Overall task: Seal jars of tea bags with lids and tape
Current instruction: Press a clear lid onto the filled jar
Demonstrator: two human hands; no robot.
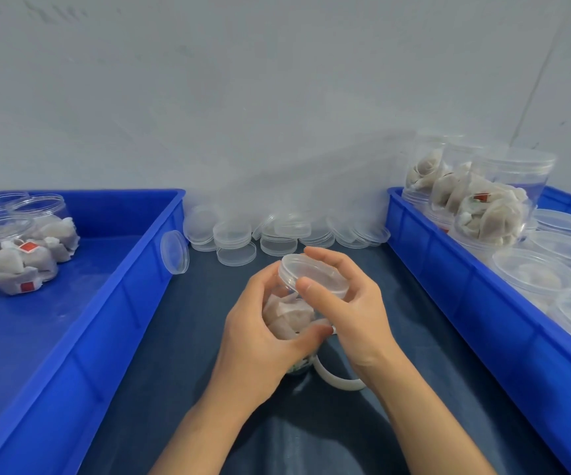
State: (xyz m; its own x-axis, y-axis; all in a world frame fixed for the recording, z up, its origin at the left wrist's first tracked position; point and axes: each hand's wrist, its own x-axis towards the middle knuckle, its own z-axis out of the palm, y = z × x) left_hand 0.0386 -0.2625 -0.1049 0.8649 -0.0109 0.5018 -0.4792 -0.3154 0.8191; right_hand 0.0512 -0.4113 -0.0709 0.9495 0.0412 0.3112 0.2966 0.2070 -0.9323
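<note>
Jar (290, 313) base hidden | left hand (263, 337) grips body | right hand (352, 303) pinches lid (314, 270)

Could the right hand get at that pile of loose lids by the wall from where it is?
Probably yes, but not this instant. The right hand grips the lid on the jar held by the left hand. The loose lids lie just beyond, nothing between; it must let go first.

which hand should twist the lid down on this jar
Right. The right hand already has its fingers curled over the lid, while the left hand grips the jar body and can brace it.
</note>
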